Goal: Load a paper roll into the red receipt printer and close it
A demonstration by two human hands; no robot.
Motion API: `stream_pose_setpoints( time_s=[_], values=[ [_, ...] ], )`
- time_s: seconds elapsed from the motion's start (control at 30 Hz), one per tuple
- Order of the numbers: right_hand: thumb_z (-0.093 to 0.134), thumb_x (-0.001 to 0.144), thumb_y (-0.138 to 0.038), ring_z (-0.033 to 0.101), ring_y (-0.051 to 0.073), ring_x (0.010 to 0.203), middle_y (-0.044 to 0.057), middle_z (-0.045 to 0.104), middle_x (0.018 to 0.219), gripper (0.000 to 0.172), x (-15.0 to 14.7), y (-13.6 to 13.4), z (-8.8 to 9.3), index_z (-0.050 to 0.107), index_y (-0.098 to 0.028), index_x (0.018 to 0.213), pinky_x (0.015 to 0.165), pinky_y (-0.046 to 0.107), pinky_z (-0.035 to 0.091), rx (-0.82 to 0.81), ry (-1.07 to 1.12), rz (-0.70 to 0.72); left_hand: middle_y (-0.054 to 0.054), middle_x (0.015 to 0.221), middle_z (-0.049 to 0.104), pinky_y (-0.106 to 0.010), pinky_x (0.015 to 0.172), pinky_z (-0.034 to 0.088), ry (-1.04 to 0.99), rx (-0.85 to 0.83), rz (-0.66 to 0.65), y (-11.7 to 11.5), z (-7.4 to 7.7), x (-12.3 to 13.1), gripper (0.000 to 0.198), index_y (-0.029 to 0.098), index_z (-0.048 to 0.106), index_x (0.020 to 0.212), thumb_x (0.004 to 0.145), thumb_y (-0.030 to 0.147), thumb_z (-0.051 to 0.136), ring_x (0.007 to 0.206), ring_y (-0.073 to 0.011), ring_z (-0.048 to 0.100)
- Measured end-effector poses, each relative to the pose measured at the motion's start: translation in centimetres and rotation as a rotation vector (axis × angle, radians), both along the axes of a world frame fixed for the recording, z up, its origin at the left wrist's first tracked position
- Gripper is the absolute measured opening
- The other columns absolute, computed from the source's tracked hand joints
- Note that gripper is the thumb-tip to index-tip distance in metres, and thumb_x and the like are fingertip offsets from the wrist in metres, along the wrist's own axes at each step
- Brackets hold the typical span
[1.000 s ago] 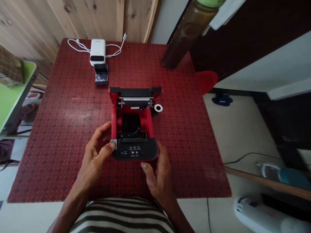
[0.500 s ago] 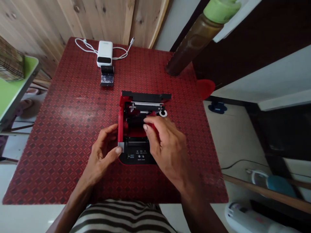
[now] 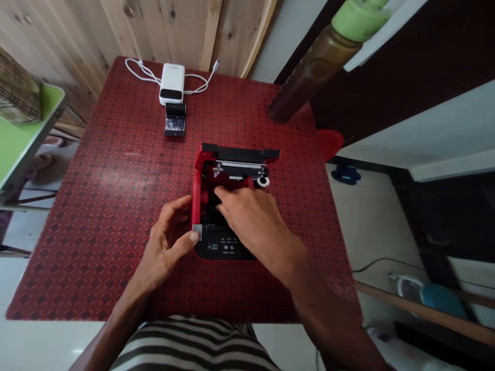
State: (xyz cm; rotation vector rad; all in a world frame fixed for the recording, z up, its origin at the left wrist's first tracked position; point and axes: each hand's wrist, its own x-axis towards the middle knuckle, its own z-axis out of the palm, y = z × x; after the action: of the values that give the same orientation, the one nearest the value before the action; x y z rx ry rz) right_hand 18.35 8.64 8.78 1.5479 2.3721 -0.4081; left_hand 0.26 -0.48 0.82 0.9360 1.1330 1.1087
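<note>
Reaching into the open bay of a red and black printer (image 3: pixel 218 241), the right hand (image 3: pixel 255 211) bends its fingers downward; their tips are partly hidden, so I cannot tell whether they pinch anything. Something black lies in the bay beneath them, mostly covered. The left hand (image 3: pixel 164 247) is spread wide, thumb on the grey front corner, fingers at the left wall, not wrapped around it.

The printer sits on the table (image 3: pixel 127 216), whose red top carries a small diamond pattern. Its bay is a boxy hollow with smooth red plastic walls; the black lid (image 3: pixel 240 153) stands raised at the back, a dark roller and metal shaft below it. A black front panel bears small round buttons and pale lettering. A white ring (image 3: pixel 263 181) shows just beside the right wall.

Farther back, a partly unrolled black strip (image 3: pixel 175 123) lies against a white, rounded power bank (image 3: pixel 172 80). A tall brownish bottle (image 3: pixel 309 74) has a green cap.
</note>
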Motion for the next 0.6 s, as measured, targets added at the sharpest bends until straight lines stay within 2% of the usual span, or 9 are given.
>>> stream_pose_setpoints(
  time_s=[0.1,0.2,0.3,0.37,0.43,0.5,0.6],
  values=[
    [0.052,0.112,-0.008,0.087,0.037,0.097,0.021,0.088,0.101,0.034,-1.1,1.0,0.5,0.082,-0.014,0.126,0.074,0.041,0.059,-0.042,-0.069,0.073,-0.014,0.158,0.071,-0.057,0.124,0.054,-0.015,0.018,-0.008,0.0,-0.2,0.0,0.065,0.025,0.064,0.156,0.101,0.051,0.085,0.141,-0.0356,0.07],
    [0.055,0.11,-0.008,0.087,0.037,0.098,0.021,0.088,0.103,0.033,-1.1,1.3,0.5,0.084,-0.014,0.123,0.076,0.04,0.058,-0.014,-0.056,0.126,-0.014,0.158,0.07,-0.056,0.123,0.054,-0.012,0.025,-0.012,0.0,-0.3,-0.1,0.066,0.025,0.063,0.157,0.101,0.052,0.084,0.141,-0.0351,0.07],
    [0.063,0.108,-0.013,0.085,0.035,0.089,0.017,0.088,0.101,0.027,-0.4,0.8,0.4,0.082,-0.018,0.127,0.067,0.038,0.052,0.052,-0.029,0.107,-0.014,0.157,0.071,-0.055,0.122,0.054,-0.002,0.008,-0.013,-0.1,-0.3,-0.1,0.066,0.025,0.062,0.158,0.102,0.052,0.084,0.141,-0.0347,0.07],
    [0.067,0.107,-0.016,0.083,0.031,0.081,0.013,0.088,0.095,0.022,0.2,0.0,0.5,0.083,-0.021,0.122,0.061,0.037,0.046,0.136,0.033,0.066,-0.013,0.155,0.072,-0.054,0.121,0.055,0.003,0.011,-0.013,-0.1,-0.2,-0.1,0.066,0.025,0.063,0.157,0.101,0.053,0.085,0.139,-0.0341,0.07],
    [0.07,0.105,-0.016,0.08,0.027,0.076,0.009,0.085,0.087,0.016,1.3,-1.3,0.5,0.083,-0.022,0.111,0.058,0.036,0.042,0.271,0.17,0.046,-0.012,0.154,0.073,-0.052,0.118,0.058,0.005,0.028,-0.006,-0.1,-0.2,-0.1,0.065,0.026,0.064,0.156,0.1,0.052,0.086,0.139,-0.0334,0.071],
    [0.072,0.104,-0.016,0.077,0.024,0.075,0.006,0.082,0.084,0.013,2.9,-2.7,0.6,0.083,-0.023,0.107,0.062,0.035,0.047,0.405,0.373,0.029,-0.011,0.153,0.073,-0.05,0.115,0.06,0.009,0.034,0.001,-0.1,-0.2,-0.1,0.064,0.027,0.065,0.155,0.1,0.052,0.086,0.139,-0.0327,0.071],
    [0.078,0.105,-0.022,0.076,0.021,0.083,0.004,0.08,0.095,0.016,6.6,-4.8,0.4,0.082,-0.025,0.12,0.075,0.035,0.058,0.454,0.716,-0.061,-0.011,0.153,0.074,-0.047,0.113,0.062,0.02,0.027,0.003,-0.1,-0.3,-0.2,0.063,0.028,0.066,0.155,0.101,0.052,0.085,0.137,-0.032,0.073]
  ],
)
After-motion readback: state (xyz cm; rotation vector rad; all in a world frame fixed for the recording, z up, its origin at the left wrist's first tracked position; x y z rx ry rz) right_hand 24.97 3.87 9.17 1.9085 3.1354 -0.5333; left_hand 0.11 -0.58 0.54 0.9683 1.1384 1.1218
